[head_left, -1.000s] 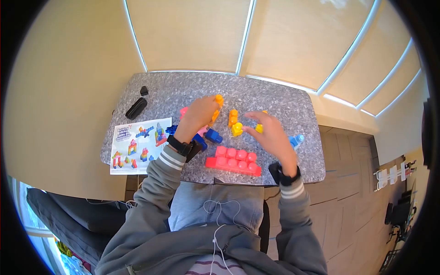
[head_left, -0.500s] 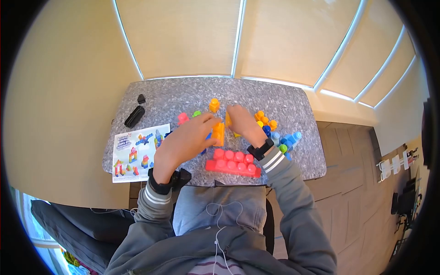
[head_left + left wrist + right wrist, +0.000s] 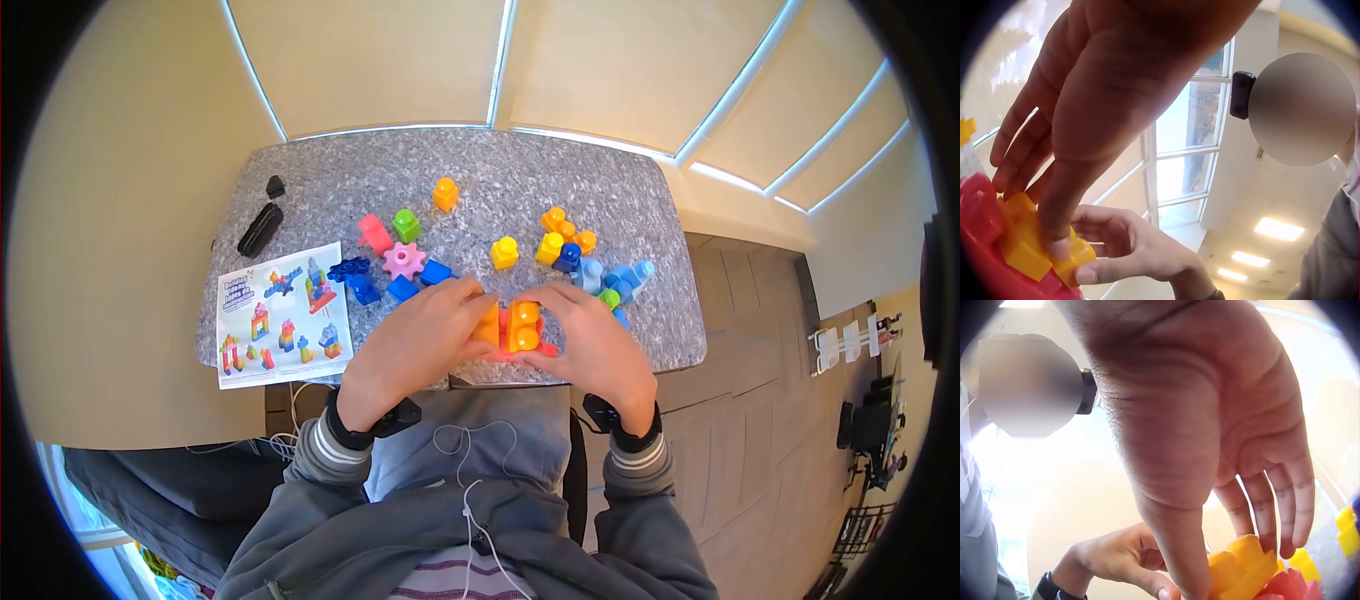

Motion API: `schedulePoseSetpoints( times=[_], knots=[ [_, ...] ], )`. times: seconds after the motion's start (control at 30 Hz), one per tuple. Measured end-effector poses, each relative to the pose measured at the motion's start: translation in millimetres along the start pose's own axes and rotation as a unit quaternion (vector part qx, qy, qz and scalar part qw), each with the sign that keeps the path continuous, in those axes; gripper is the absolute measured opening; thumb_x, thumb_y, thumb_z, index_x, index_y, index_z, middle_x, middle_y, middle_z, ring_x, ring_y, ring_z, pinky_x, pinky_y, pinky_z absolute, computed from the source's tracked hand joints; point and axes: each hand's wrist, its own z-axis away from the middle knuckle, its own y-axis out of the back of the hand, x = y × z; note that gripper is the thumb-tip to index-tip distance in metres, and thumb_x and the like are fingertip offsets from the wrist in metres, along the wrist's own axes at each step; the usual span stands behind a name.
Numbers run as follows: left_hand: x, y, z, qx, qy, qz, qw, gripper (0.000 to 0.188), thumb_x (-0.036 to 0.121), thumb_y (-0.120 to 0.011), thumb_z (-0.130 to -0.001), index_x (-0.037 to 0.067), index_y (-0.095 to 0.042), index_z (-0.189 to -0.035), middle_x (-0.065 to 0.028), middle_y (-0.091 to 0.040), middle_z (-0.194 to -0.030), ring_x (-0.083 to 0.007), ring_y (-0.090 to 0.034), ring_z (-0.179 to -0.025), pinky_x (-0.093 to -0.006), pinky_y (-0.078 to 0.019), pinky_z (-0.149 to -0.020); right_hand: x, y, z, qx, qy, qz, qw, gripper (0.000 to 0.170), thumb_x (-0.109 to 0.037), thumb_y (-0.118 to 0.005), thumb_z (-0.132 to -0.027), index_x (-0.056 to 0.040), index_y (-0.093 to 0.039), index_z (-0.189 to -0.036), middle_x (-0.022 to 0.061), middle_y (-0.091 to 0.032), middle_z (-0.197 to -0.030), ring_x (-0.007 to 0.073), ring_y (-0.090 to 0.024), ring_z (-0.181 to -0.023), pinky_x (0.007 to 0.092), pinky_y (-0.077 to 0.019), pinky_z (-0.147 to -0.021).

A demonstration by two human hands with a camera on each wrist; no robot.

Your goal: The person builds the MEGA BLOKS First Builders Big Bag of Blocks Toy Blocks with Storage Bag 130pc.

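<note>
Both hands work at the long red block near the table's front edge. My left hand pinches an orange block between thumb and fingers, over the red studs. Beside it my right hand grips another orange block, its two studs facing up. In the right wrist view the thumb and fingertips lie on either side of that orange block. Much of the red block is covered by the hands and the orange blocks.
Left of the hands lie blue blocks, a pink gear, a green block and a picture sheet. Yellow, orange and light blue blocks lie beyond and to the right. A black case sits far left.
Both hands have come from the middle of the table to the red block at the front edge, bringing the orange blocks over it. The single orange block at the back stays put.
</note>
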Motion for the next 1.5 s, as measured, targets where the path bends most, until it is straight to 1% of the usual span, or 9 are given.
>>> schedulePoseSetpoints(
  times=[0.43, 0.53, 0.63, 0.73, 0.83, 1.07, 1.23, 1.33, 1.5],
  knots=[
    [4, -7, 0, -0.003, 0.030, -0.006, 1.000, 0.056, 0.026, -0.091, -0.093, 0.002, -0.075, -0.141, -0.0138, -0.072, -0.130, -0.0361, -0.070, -0.127, -0.0481, -0.0562, -0.110, 4, -21, -12, -0.042, -0.043, 0.051, 0.997, 0.060, -0.025, -0.098, -0.082, 0.0016, -0.075, -0.131, 0.0205, -0.078, -0.131, 0.0438, -0.075, -0.121, 0.0502, -0.0616, -0.102],
    [4, -8, 3, -0.001, 0.030, -0.027, 0.999, 0.062, 0.030, -0.092, -0.093, 0.005, -0.075, -0.147, -0.0140, -0.072, -0.137, -0.0382, -0.070, -0.128, -0.0496, -0.0565, -0.111, 24, -4, -11, -0.024, 0.044, 0.035, 0.998, 0.064, -0.027, -0.102, -0.083, -0.0017, -0.077, -0.136, 0.0188, -0.079, -0.139, 0.0418, -0.077, -0.120, 0.0486, -0.0626, -0.102],
    [-3, -7, 2, -0.003, 0.002, -0.055, 0.998, 0.062, 0.034, -0.090, -0.095, 0.006, -0.075, -0.149, -0.0147, -0.072, -0.141, -0.0395, -0.070, -0.130, -0.0506, -0.0565, -0.111, 45, 23, -27, 0.061, -0.011, -0.059, 0.996, 0.059, -0.031, -0.098, -0.089, -0.0005, -0.079, -0.136, 0.0239, -0.082, -0.128, 0.0463, -0.078, -0.115, 0.0533, -0.0625, -0.100],
    [-5, 9, -9, 0.008, 0.010, -0.007, 1.000, 0.060, 0.038, -0.086, -0.099, 0.007, -0.075, -0.149, -0.0168, -0.073, -0.144, -0.0413, -0.070, -0.131, -0.0514, -0.0565, -0.112, 92, 26, -37, 0.164, -0.110, 0.106, 0.975, 0.049, -0.027, -0.094, -0.095, -0.0024, -0.081, -0.134, 0.0254, -0.083, -0.127, 0.0472, -0.079, -0.115, 0.0551, -0.0625, -0.099],
    [-27, 27, -32, 0.035, 0.032, -0.021, 0.999, 0.055, 0.037, -0.081, -0.105, 0.007, -0.074, -0.150, -0.0189, -0.074, -0.144, -0.0426, -0.071, -0.132, -0.0513, -0.0566, -0.113, 122, 20, -42, 0.179, -0.139, 0.189, 0.955, 0.043, -0.021, -0.091, -0.097, -0.0033, -0.081, -0.136, 0.0272, -0.083, -0.123, 0.0473, -0.079, -0.114, 0.0543, -0.0630, -0.098],
    [-121, 47, -85, 0.044, 0.068, -0.111, 0.990, 0.044, 0.023, -0.076, -0.110, 0.009, -0.072, -0.152, -0.0203, -0.074, -0.147, -0.0440, -0.070, -0.136, -0.0515, -0.0561, -0.116, 148, 9, -51, 0.163, -0.164, 0.077, 0.970, 0.027, -0.006, -0.083, -0.096, -0.0032, -0.086, -0.123, 0.0280, -0.084, -0.107, 0.0461, -0.082, -0.102, 0.0516, -0.0646, -0.093],
    [-171, -6, -114, 0.142, -0.043, -0.131, 0.980, 0.044, 0.011, -0.076, -0.104, 0.013, -0.074, -0.148, -0.0207, -0.073, -0.142, -0.0451, -0.071, -0.131, -0.0515, -0.0582, -0.111, 144, 11, -50, 0.165, -0.169, 0.072, 0.969, 0.027, -0.002, -0.082, -0.095, -0.0017, -0.085, -0.122, 0.0274, -0.084, -0.110, 0.0431, -0.083, -0.102, 0.0495, -0.0657, -0.089],
    [-156, -9, -113, 0.026, 0.075, -0.187, 0.979, 0.025, 0.009, -0.069, -0.105, 0.005, -0.074, -0.130, -0.0181, -0.073, -0.125, -0.0439, -0.075, -0.121, -0.0536, -0.0623, -0.104, 122, 23, -37, 0.226, -0.131, 0.066, 0.963, 0.031, 0.004, -0.080, -0.095, -0.0021, -0.083, -0.125, 0.0269, -0.082, -0.118, 0.0430, -0.082, -0.105, 0.0492, -0.0659, -0.089],
    [-136, -7, -93, 0.123, 0.044, -0.145, 0.981, 0.020, 0.008, -0.070, -0.104, 0.004, -0.074, -0.123, -0.0185, -0.072, -0.118, -0.0434, -0.075, -0.118, -0.0523, -0.0620, -0.099, 25, 58, -5, 0.119, -0.011, -0.017, 0.993, 0.038, 0.011, -0.078, -0.096, -0.0030, -0.079, -0.131, 0.0216, -0.080, -0.127, 0.0445, -0.079, -0.115, 0.0488, -0.0634, -0.101]
  ],
)
